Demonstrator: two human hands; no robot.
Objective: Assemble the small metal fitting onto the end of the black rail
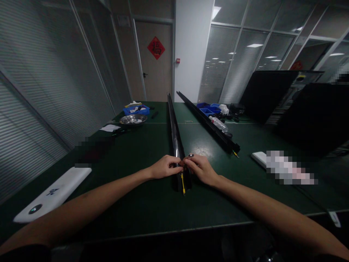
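A long black channel-shaped bar (173, 134) runs away from me across the green table. Both hands meet over its near end, fingertips almost touching. My left hand (167, 166) is closed in a pinch at the bar's left side. From the right, my right hand (201, 168), with a ring on one finger, is pinched against the same spot. What lies between the fingertips is too small to make out. A short yellow cable (183, 183) hangs out of the bar's end just below my fingers.
A second black bar (209, 125) with a yellow-green wire lies to the right. Farther back are a metal bowl (133, 120), a blue basket (136, 110), blue bins (208, 110) and a plastic bottle (219, 124). White devices (54, 194) lie at both sides.
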